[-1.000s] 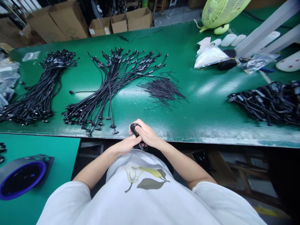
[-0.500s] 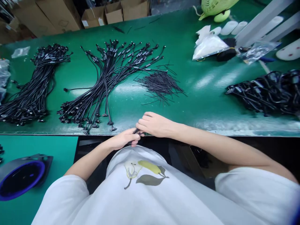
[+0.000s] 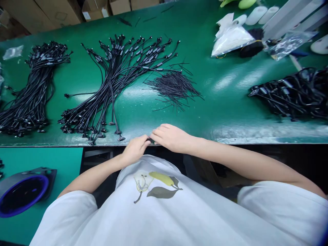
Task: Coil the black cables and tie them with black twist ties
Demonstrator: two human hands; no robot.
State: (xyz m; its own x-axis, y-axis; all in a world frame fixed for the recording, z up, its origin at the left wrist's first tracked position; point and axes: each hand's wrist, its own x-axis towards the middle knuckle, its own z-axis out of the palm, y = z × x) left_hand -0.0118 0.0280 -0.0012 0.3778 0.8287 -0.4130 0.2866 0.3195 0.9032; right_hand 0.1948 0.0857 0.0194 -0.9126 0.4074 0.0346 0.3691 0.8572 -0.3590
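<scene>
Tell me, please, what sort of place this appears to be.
Probably a cable workshop: bunches of black cables and a pile of thin black strips lie on a green workbench.

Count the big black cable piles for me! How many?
3: the left pile, the middle pile and the right pile. I left out the thin strips. The outer two run off the picture's edges, so more may be hidden there.

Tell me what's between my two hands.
Part of a black item shows between your left hand and right hand; the rest is covered, so its full shape can't be seen.
</scene>
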